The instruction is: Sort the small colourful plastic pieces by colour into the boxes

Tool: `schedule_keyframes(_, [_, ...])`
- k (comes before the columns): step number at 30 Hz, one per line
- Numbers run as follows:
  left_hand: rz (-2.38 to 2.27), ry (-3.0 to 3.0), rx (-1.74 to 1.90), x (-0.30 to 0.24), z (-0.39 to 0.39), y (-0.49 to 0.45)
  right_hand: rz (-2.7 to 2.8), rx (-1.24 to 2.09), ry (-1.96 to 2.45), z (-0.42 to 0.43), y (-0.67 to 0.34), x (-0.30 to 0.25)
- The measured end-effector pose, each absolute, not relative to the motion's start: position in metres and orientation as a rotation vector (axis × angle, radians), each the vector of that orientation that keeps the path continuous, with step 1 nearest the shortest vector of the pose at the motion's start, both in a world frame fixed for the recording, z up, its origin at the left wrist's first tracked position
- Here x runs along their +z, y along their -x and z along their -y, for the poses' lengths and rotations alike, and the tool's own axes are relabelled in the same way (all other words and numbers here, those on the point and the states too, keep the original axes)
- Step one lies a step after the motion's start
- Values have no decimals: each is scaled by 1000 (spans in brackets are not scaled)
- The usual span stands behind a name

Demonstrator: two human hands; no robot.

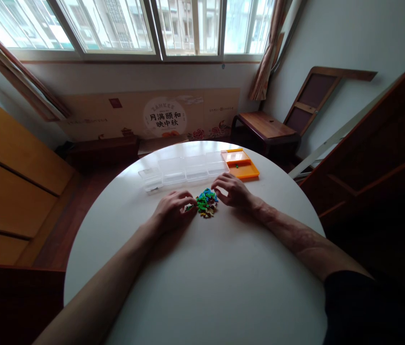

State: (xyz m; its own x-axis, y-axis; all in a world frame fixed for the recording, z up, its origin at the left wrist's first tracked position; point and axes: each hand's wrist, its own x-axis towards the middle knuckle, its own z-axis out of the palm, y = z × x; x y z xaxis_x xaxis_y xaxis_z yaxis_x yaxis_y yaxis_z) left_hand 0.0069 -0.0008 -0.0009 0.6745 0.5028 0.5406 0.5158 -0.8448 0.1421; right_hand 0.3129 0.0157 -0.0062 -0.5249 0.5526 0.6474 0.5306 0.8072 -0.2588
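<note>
A small heap of tiny plastic pieces (206,203), mostly green and blue with some brown, tan and yellow, lies on the white round table (202,278). My left hand (174,209) is at the heap's left edge, its fingers curled and fingertips drawn together; a few dark green bits show by them, but what they pinch is unclear. At the upper right of the heap is my right hand (233,190), thumb and fingers bent but apart, with nothing visible between them. Just beyond it sits an orange compartment tray (250,173) with a small green piece inside.
Clear plastic compartment boxes (184,170) stand in a row behind the heap, left of the orange tray. Past the table are a wooden chair (267,127), a printed cardboard panel (116,115) under the windows, and wooden cabinet doors (15,167) at left.
</note>
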Motion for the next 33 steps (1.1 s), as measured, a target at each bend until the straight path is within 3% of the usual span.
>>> schedule_keyframes(7, [854, 2887, -811, 1, 0, -7, 2339, -11, 721, -14, -315, -5])
schedule_keyframes(17, [895, 2861, -1076, 6, 2, -13, 2356, 64, 664, -3, -300, 6])
schedule_keyframes(33, [797, 2852, -1100, 6, 3, -20, 2343, 70, 563, -9, -295, -3])
